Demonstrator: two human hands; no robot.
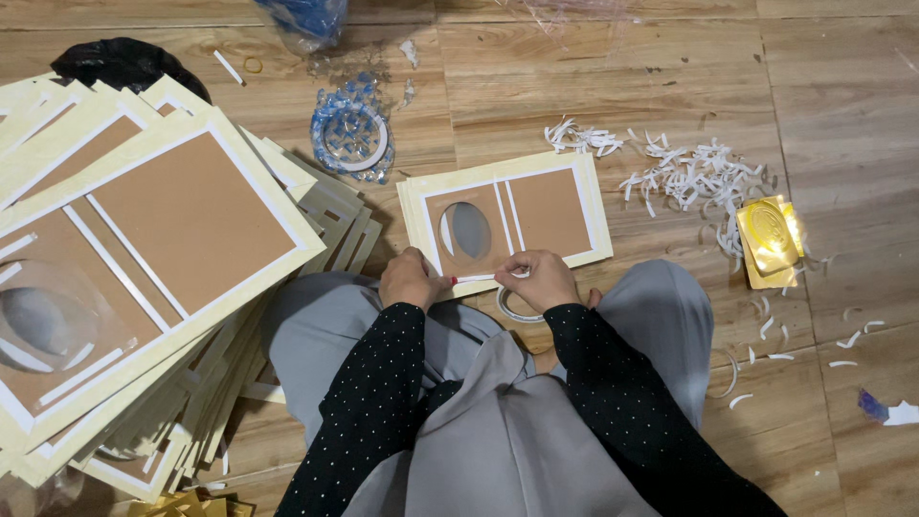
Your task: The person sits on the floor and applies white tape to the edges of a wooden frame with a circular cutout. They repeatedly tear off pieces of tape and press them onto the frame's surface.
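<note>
A cream-edged brown card frame (555,206) with an oval window lies on the wooden floor in front of my knees. My left hand (410,278) rests on its near edge. My right hand (541,278) sits beside it, and between the two hands runs a thin white strip with a red end (471,279), pinched by the fingers of both. A roll of white tape (512,308) lies on the floor just under my right hand, partly hidden by it.
A tall stack of similar card frames (144,258) fills the left. Another tape roll in blue-printed plastic (352,134) lies behind it. White peeled strips (689,172) and shiny gold pieces (769,239) lie to the right. A black bag (120,62) sits far left.
</note>
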